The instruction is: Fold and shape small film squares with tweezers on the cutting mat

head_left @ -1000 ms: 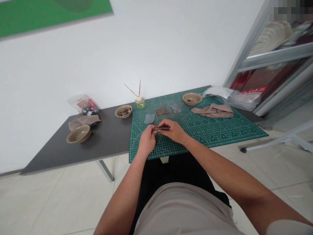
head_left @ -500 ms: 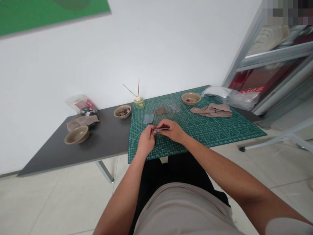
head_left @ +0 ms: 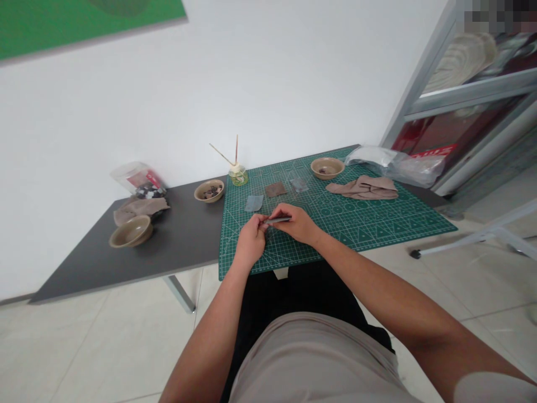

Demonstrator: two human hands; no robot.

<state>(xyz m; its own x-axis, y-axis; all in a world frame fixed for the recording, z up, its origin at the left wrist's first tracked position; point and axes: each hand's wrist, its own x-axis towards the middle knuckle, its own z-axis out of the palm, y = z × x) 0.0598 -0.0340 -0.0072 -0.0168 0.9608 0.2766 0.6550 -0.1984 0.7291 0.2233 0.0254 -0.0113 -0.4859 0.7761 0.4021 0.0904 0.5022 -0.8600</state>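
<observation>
Above the green cutting mat [head_left: 352, 221], my two hands meet near its front left part. My right hand [head_left: 300, 224] is closed, pinching a thin grey flat piece [head_left: 277, 220] that looks like a strip or folded sheet. My left hand [head_left: 250, 240] is closed at the left end of that piece; whatever its fingertips hold is too small to make out. Just beyond the hands lie a pale grey square sheet [head_left: 254, 203], a brown square sheet [head_left: 276, 190] and a greyish square [head_left: 299, 184].
A bowl of small dark and tan pieces [head_left: 210, 192] stands left of a reed diffuser [head_left: 238, 174]. Further left are a tilted bowl [head_left: 131, 232], a cloth [head_left: 140, 209] and a plastic jar [head_left: 136, 178]. At right sit another bowl [head_left: 327, 168], a brown cloth [head_left: 364, 187] and a plastic bag [head_left: 396, 165].
The camera view has shifted very slightly. Both hands keep nearly the same place and grip, with the grey piece tilted a little differently.
</observation>
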